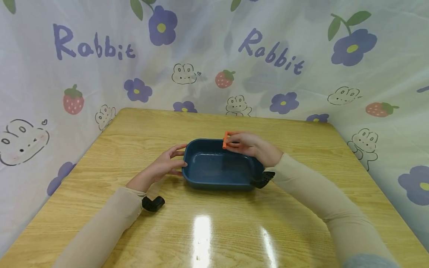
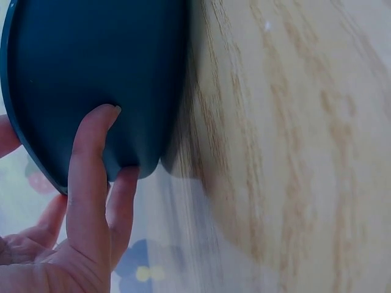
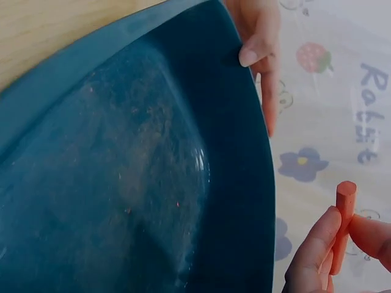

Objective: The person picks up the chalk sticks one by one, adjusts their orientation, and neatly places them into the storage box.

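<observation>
A dark blue basin [image 1: 218, 169] with rounded corners stands on the wooden table, small reddish specks on its inner floor in the right wrist view. At its left end my left hand [image 1: 167, 162] holds the rim, thumb tip over the edge and fingers spread against the outer wall [image 2: 140, 73]. My right hand [image 1: 246, 144] pinches a short orange stick [image 3: 344, 226] between thumb and fingers. In the head view this stick stands nearly upright at the basin's far rim and overlaps it. The flat end of the stick faces the right wrist camera.
Pale wood table [image 1: 161, 230] spreads around the basin, with bright glare near the front. A white curtain [image 1: 207, 44] printed with rabbits, flowers and strawberries hangs behind and at both sides. Black wrist cameras [image 1: 153, 204] stick out from both sleeves, the right one overlapping the basin's near right corner.
</observation>
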Available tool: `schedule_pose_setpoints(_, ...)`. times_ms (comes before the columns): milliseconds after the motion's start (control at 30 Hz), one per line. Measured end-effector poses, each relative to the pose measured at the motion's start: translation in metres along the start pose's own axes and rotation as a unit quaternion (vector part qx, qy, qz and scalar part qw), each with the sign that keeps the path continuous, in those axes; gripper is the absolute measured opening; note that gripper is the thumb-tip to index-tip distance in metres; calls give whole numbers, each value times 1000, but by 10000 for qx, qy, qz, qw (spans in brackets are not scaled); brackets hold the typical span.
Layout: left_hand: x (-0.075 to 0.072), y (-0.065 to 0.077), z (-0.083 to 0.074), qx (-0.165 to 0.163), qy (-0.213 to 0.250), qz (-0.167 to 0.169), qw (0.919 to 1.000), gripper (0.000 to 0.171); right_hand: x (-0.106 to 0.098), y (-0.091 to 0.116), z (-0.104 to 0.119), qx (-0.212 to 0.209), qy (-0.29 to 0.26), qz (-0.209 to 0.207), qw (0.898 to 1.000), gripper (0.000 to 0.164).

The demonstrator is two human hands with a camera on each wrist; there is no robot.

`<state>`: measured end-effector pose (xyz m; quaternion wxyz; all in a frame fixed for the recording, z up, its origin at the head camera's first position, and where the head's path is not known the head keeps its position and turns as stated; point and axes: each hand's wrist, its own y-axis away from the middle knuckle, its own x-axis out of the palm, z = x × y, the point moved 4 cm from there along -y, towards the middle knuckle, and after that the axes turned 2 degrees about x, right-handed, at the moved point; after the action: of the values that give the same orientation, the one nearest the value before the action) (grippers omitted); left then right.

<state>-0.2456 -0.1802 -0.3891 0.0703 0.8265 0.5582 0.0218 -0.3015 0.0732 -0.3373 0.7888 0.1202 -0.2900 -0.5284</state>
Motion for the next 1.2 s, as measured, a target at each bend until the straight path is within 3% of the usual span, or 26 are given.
schedule_pose_setpoints(767,1,2,-3,-33,-2,21,10000,74,43,-34,-12,761,509,612,9939,51)
schedule_pose_setpoints(1200,1,1,-3,-75,-39,13,10000,72,61,-54,-26,1131,1601,1098,9744,34)
